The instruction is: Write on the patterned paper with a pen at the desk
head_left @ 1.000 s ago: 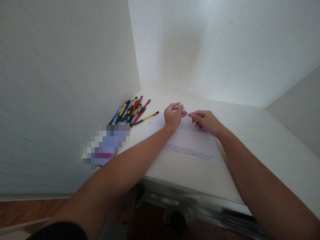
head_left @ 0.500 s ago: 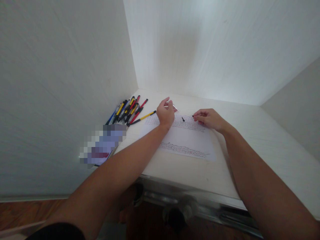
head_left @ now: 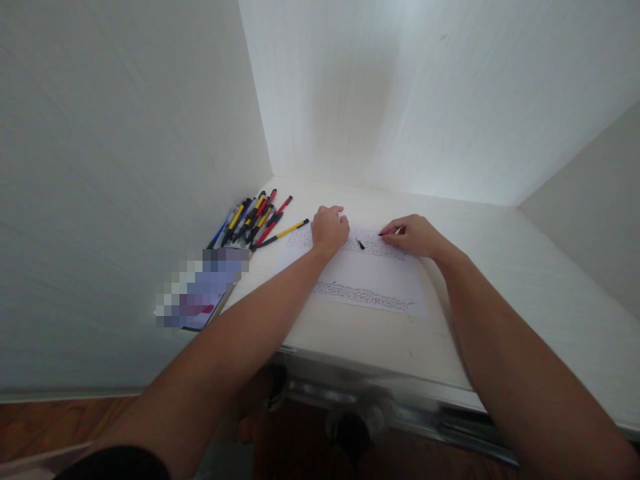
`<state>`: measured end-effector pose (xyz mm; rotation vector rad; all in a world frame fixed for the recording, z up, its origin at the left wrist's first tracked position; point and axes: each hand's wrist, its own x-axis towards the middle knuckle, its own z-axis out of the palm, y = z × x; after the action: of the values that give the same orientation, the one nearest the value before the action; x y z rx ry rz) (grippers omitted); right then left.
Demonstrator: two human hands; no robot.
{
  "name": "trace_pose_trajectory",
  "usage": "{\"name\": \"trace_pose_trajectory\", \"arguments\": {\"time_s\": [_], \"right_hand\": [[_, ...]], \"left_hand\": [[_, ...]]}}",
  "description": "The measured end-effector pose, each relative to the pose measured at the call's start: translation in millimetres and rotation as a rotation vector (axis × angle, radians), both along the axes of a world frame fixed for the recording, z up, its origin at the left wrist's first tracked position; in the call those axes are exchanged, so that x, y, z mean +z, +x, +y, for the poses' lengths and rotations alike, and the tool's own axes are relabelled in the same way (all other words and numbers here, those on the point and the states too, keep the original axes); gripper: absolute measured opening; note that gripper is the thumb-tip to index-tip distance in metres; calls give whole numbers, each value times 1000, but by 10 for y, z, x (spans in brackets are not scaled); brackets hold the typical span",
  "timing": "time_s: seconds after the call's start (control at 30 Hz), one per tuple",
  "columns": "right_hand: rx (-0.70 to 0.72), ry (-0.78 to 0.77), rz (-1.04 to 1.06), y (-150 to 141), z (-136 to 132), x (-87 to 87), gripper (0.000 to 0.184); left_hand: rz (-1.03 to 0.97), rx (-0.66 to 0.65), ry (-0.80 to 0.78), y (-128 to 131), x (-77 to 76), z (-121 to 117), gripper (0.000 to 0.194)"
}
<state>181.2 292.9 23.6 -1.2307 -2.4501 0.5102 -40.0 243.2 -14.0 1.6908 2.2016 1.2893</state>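
Paper sheet (head_left: 367, 277), flat, scribbled; right hand (head_left: 413, 235) pinches thin, perhaps plastic piece (head_left: 389, 233).

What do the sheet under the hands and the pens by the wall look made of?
Sheet: seemingly thin matte paper, white, lying flat, with rows of small marks. Pens: likely glossy plastic, judging by bright yellow, red and blue barrels with black ends.

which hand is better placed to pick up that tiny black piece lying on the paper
Left, probably. The left hand rests on the paper right beside the small black piece, while the right hand sits farther off and already pinches a thin dark part.
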Motion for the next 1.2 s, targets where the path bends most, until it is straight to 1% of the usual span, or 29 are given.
{"name": "trace_pose_trajectory", "arguments": {"time_s": [0.1,0.17,0.23,0.27,0.37,0.43,0.47,0.53,0.63,0.7,0.77,0.93,1.2], "right_hand": [[6,26,8,2,12,-14,24],[17,43,35,-1,11,-17,24],[29,59,88,-15,-2,-11,23],[34,61,122,-26,-13,-5,23],[49,47,212,-69,-48,10,25],[55,39,248,-88,-57,6,25],[52,36,261,-88,-52,-2,24],[29,33,262,-65,-24,-28,22],[-40,59,187,10,38,-75,21],[-82,81,130,54,68,-99,20],[-102,89,99,72,78,-113,20],[-76,112,79,35,54,-129,20],[-35,179,55,27,84,-166,18]], "left_hand": [[94,4,38,54,-7,-32,29],[185,-50,126,108,6,-59,28],[238,-160,198,154,19,-77,30],[249,-225,208,169,23,-79,31],[273,-411,161,179,26,-57,26],[279,-490,133,169,38,-38,23],[277,-506,131,163,50,-34,23],[261,-480,135,156,85,-41,25],[238,-366,118,151,134,-78,23],[226,-294,93,147,143,-97,22],[215,-250,74,140,131,-100,22],[212,-206,46,128,91,-72,22],[255,-118,50,128,118,-92,25]]}}
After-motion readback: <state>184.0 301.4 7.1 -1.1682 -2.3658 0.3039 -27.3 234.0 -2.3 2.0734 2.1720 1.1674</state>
